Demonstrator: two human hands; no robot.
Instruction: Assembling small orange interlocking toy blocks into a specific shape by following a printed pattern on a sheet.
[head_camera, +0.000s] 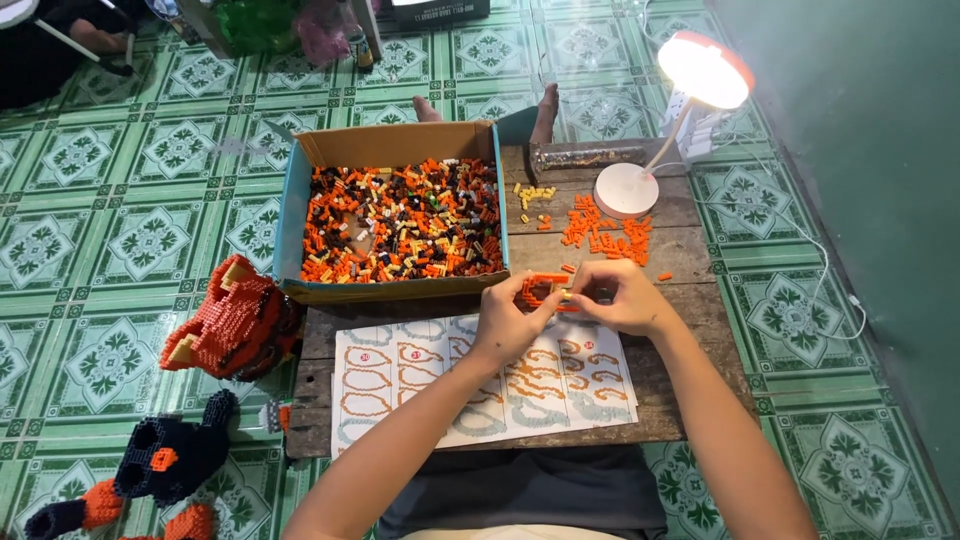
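My left hand (507, 320) and my right hand (617, 296) meet over a low wooden table (680, 260), both pinching a small orange assembly of tiny bricks (545, 290). Under my hands lies a white instruction sheet (400, 385) printed with orange outline diagrams. A cardboard box (392, 145) behind it holds several loose orange, black and cream bricks. Loose orange bricks (600, 230) and a few yellow ones (535, 193) lie scattered on the table near my right hand.
A lit desk lamp (703, 70) stands on its round white base (626, 190) at the table's back right, its cable trailing right. A built orange brick figure (232, 322) and a black one (165, 462) sit on the green tiled floor at left. Bare feet (545, 105) show beyond the box.
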